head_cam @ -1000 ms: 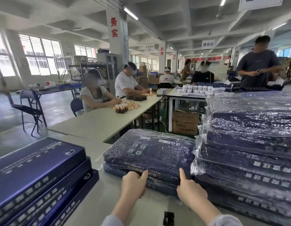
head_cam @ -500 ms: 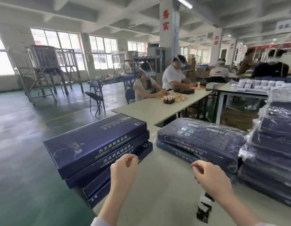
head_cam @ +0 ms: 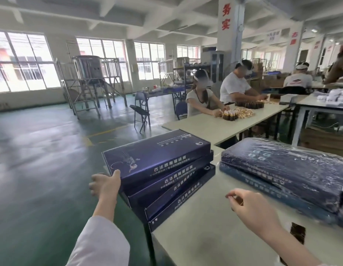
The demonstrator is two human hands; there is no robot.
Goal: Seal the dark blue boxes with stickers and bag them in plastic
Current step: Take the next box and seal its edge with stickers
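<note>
A stack of several dark blue boxes (head_cam: 159, 169) sits at the left edge of my table (head_cam: 205, 227), unbagged, white lettering on their sides. My left hand (head_cam: 105, 184) grips the near left corner of the top box (head_cam: 155, 152), thumb on its lid. My right hand (head_cam: 249, 206) hovers over the table with fingers pinched; what it holds, if anything, is too small to tell. To the right lie two boxes wrapped in plastic (head_cam: 286, 169), stacked. A dark sticker strip (head_cam: 297, 230) lies near my right wrist.
The green floor (head_cam: 42, 169) drops off left of the table edge. Beyond, two seated people work on small bottles (head_cam: 231, 115) at a long table (head_cam: 214, 125). A folding chair (head_cam: 141, 116) and a metal stair platform (head_cam: 90, 87) stand farther back.
My view has swung left, away from the tall bagged stack. My left hand has reached out and taken the corner of the top unbagged box; my right hand has moved right over the table.
</note>
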